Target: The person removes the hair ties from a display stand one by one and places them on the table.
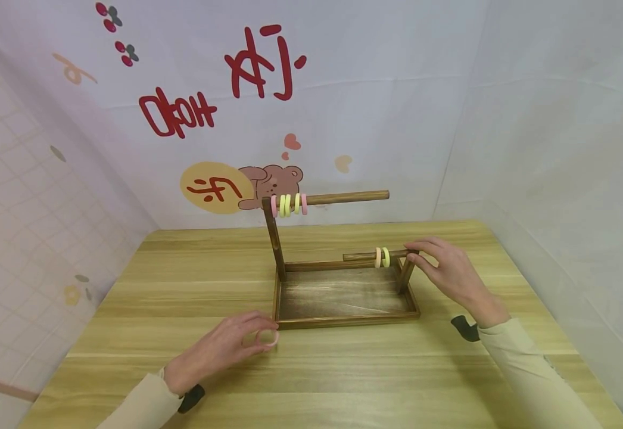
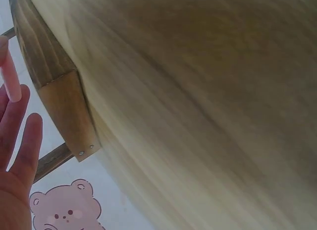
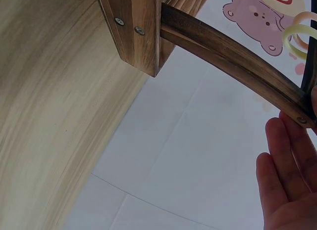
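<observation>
My left hand pinches a pink ring between thumb and fingers, just off the front left corner of a dark wooden stand. At the stand's right side, my right hand holds the top of the short post, with fingers and thumb on either side of the joint. From that post a lower rod points left, bearing a peach ring and a yellow ring. Several pink and yellow rings hang near the tall post on the upper rod.
The stand's tray-like base has a low rim and sits on a light wooden table. Behind the table hangs a white cloth printed with red characters and a pink bear. Pale cloth also borders both sides.
</observation>
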A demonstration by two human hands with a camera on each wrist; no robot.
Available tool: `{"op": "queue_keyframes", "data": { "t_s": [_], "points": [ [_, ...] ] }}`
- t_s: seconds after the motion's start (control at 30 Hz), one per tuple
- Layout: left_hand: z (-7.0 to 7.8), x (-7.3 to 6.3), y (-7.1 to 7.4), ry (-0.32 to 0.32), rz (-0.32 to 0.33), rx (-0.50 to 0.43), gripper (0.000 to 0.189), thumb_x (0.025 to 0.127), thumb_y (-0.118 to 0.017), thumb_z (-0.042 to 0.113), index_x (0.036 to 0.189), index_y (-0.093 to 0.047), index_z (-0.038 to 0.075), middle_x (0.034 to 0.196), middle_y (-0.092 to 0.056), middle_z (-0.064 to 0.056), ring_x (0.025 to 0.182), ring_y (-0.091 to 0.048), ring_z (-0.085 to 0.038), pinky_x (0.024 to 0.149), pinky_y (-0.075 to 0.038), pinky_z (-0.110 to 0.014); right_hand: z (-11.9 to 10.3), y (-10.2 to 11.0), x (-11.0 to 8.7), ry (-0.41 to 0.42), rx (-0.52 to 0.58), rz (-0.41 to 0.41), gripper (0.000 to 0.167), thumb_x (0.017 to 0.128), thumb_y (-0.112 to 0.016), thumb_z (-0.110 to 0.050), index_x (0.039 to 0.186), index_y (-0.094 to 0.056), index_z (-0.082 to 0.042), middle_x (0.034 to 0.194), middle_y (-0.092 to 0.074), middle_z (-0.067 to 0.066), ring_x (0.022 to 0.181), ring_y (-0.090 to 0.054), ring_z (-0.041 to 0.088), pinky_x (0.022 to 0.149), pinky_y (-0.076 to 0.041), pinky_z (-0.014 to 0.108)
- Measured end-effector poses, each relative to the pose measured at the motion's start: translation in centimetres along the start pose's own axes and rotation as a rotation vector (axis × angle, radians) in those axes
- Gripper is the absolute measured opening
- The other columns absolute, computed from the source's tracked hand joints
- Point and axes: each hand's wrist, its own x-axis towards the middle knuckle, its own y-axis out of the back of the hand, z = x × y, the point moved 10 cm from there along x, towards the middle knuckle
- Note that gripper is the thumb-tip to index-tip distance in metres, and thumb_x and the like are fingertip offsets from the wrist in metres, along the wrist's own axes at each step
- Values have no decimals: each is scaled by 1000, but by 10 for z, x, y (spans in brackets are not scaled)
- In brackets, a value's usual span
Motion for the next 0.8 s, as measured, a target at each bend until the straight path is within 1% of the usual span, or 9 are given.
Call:
{"op": "queue_keyframes", "data": {
  "t_s": [0.17,0.3,0.4,0.63,0.8],
  "points": [
    [-5,-2,-4,11,-31,12,29,92,-81,18,119,-74,11,119,-71,2,107,-68,-14,89,-59,-37,-3,1,0,16,5,14,31,82,-84,3,112,-77,-3,108,-76,9,95,-74,29,78,-57,45],
    [-8,-4,-6,4,-40,17,29,91,-82,16,118,-73,12,118,-71,3,105,-68,-13,87,-59,-36,-3,2,0,19,4,18,31,83,-84,3,112,-78,-3,108,-76,9,95,-74,30,78,-57,46],
    [-11,-6,-8,7,-56,15,31,90,-83,15,119,-73,12,119,-71,1,107,-67,-15,89,-59,-38,-3,1,0,16,6,17,32,83,-84,3,113,-78,-4,108,-76,8,95,-74,29,78,-56,45],
    [-19,-10,-13,51,-106,16,33,90,-82,17,120,-72,12,120,-71,2,113,-66,-18,95,-57,-43,-3,1,1,11,7,14,32,83,-84,3,113,-78,-4,109,-76,9,96,-74,30,78,-56,45],
    [-25,-10,-16,89,-141,5,33,90,-82,18,122,-72,14,121,-71,4,114,-65,-17,96,-56,-44,-2,1,0,1,11,13,32,83,-83,3,114,-78,-4,110,-76,9,97,-74,30,80,-56,46]
  ]
}}
